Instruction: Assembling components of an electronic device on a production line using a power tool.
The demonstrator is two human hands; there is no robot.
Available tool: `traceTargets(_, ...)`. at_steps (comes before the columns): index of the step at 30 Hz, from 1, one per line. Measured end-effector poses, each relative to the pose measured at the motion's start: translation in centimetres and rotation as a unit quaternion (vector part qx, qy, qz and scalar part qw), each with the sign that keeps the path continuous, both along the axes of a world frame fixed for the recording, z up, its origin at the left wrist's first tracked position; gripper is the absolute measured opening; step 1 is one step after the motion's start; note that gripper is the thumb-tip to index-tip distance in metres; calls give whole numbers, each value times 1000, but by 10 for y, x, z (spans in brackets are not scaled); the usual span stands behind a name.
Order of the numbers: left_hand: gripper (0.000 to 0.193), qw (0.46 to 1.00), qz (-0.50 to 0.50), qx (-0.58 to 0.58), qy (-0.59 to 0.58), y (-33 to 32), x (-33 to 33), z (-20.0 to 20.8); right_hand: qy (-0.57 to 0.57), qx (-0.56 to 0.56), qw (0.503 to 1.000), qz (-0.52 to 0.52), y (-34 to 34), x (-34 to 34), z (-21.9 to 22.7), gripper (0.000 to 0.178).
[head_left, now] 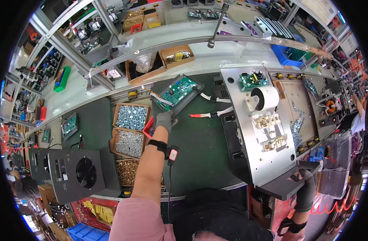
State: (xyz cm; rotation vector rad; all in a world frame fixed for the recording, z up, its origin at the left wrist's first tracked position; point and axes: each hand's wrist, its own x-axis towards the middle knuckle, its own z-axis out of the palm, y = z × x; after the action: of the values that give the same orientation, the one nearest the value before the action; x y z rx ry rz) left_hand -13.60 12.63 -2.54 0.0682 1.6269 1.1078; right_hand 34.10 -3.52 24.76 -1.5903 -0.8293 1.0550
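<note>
On the left of the dark counter (pixel 200 148), three cardboard boxes of screws (pixel 130 138) stand stacked front to back. The gloved left hand (pixel 164 120) pinches the near corner of a black tray carrying a green circuit board (pixel 177 92), its long axis running up-right, away from the person. The gloved right hand (pixel 305 188) grips the near corner of the grey metal chassis (pixel 264 132), fingers clamped.
</note>
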Motion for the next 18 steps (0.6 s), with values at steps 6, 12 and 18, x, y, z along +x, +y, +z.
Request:
traceTargets(6,16,993,78,82,41,0,-41,-2,-42,-11,990,131,59,91,16,54)
traceTargets(12,18,996,52,77,11,-27,-26,8,-45,-79,977,193,199,175,22,67)
traceTargets(18,31,997,17,53,54,-62,51,44,-25,-108,913,392,303,136,44,74)
